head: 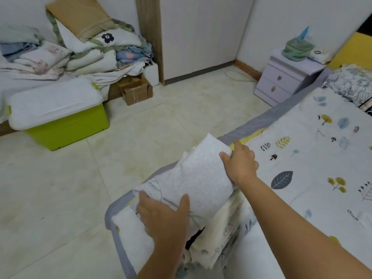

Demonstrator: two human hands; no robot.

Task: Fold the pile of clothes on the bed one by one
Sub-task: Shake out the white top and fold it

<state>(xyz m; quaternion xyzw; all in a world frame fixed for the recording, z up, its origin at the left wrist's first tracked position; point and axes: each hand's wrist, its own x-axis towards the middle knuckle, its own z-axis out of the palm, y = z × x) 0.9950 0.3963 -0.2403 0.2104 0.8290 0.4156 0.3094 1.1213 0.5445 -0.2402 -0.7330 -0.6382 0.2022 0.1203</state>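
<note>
Here the folded pale grey garment (193, 178) lies on top of the stack of folded clothes (213, 238) at the near corner of the bed (314, 158), close to its grey edge. The left hand (163, 214) rests on the garment's near end with fingers straight and the thumb spread, pressing rather than clasping. The right hand (241, 164) is at the far end, on the side toward the middle of the bed, its thumb over the top layer and its fingers tucked at the edge, so it appears to be pinching that corner. The cloth looks light, soft and limp; it would likely sag or unfold if lifted by one point, so I judge the best hold is at both ends together, layers pinched through, or flat palms underneath. The stack under it looks uneven and could slide toward the floor (80, 198).
</note>
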